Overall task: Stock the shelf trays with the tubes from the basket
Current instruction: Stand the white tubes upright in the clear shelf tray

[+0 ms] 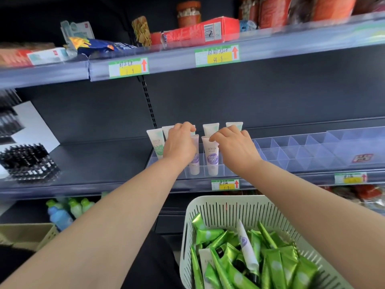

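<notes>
Your left hand (180, 142) reaches over the front of the clear divided tray (291, 155) on the middle shelf (100, 163), fingers curled down against the top of the left purple tube (194, 164). Its fingertips are hidden behind the hand, so you cannot tell whether they actually grip that tube. Your right hand (236, 148) sits just beside it, thumb and bent fingers pinching the flat top end of the right purple tube (213, 162). Both tubes stand upright, cap down, in neighbouring front compartments at the tray's left end. A green-labelled tube (156, 146) stands to their left. More pale tubes (210, 128) stand in the row behind, partly covered by your hands. The compartments to the right hold nothing. The basket (208, 203) sits below the shelf near your right forearm, heaped with green tubes (277, 265), with a white tube (248, 250) lying on top. A price tag (225, 184) hangs on the shelf edge under the tray.
</notes>
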Available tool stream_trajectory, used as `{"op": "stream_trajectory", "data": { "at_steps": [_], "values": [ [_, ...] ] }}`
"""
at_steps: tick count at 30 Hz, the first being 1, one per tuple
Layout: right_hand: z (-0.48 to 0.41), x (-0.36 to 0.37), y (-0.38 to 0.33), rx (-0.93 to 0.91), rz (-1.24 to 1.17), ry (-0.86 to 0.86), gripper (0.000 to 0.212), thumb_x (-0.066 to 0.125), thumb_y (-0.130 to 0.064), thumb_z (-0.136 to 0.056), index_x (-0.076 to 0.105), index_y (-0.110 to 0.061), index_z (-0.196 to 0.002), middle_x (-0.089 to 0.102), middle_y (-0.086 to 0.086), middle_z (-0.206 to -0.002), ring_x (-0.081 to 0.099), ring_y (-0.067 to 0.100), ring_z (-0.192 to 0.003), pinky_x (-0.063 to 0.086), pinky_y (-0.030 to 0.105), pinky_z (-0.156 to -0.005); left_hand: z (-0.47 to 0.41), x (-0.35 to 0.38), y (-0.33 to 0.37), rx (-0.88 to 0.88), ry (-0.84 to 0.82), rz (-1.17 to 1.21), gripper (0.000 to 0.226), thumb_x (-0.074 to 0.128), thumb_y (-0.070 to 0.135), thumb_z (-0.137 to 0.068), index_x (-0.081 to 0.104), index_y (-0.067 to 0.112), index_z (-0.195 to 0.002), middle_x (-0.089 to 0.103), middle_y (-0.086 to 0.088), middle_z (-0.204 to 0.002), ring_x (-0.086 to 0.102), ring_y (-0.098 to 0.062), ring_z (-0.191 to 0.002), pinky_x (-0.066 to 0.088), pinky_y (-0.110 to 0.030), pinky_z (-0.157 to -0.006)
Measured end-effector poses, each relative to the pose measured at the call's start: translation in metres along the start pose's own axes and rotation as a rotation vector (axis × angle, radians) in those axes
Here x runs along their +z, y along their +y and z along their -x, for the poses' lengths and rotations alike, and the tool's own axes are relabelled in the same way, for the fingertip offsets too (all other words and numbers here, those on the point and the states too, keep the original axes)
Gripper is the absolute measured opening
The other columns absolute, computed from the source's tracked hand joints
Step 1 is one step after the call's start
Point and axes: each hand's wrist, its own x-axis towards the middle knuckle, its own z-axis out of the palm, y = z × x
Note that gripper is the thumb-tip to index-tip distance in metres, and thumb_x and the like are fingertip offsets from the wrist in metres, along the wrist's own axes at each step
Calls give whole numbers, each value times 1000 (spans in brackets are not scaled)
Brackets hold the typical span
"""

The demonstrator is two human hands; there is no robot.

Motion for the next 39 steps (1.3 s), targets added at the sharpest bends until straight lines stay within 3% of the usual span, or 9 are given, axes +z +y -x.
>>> {"op": "stream_trajectory", "data": {
  "at_steps": [7, 12, 21, 29, 34, 39],
  "values": [
    [43, -6, 0, -6, 42, -32, 54, 56, 4, -80, 53, -23, -126, 54, -1, -125, 43, 24, -117, 35, 37, -88, 43, 3, 4, 143, -69, -124, 28, 54, 13, -95, 54, 19, -122, 49, -3, -130, 42, -23, -121, 44, -37, -84],
    [77, 6, 2, -19, 53, -85, 47, 58, -4, -85, 52, -25, -127, 55, -1, -124, 44, 24, -118, 36, 37, -89, 75, 23, -3, 261, -234, -288, 30, 59, 19, -92, 55, 17, -122, 49, -5, -129, 40, -25, -122, 43, -41, -93],
    [133, 64, 21, 44, 58, -348, 38, 55, -17, -90, 51, -28, -127, 52, -4, -126, 41, 21, -121, 36, 37, -94, 115, 89, -21, 325, -534, -427, 38, 59, 16, -91, 50, 14, -128, 49, -8, -127, 43, -28, -120, 45, -43, -96],
    [172, 134, 24, 94, 19, -609, 42, 56, -14, -86, 50, -26, -126, 52, -3, -125, 43, 20, -116, 38, 35, -94, 129, 151, -44, 271, -695, -339, 36, 58, 4, -90, 52, 13, -125, 50, -6, -126, 43, -24, -119, 42, -36, -96],
    [179, 166, 19, 156, -4, -774, 60, 50, -14, -90, 28, -15, -146, 46, 6, -135, 40, 25, -124, 38, 40, -101, 137, 175, -60, 225, -711, -257, 36, 58, 4, -89, 54, 14, -123, 52, -3, -123, 45, -22, -117, 41, -33, -97],
    [184, 191, 14, 323, -104, -814, 65, 44, -19, -95, 11, -14, -151, 46, 10, -136, 44, 28, -123, 46, 39, -97, 141, 178, -74, 189, -721, -173, 41, 54, -4, -88, 53, 13, -126, 52, -4, -125, 46, -19, -115, 39, -27, -92]
  ]
}}
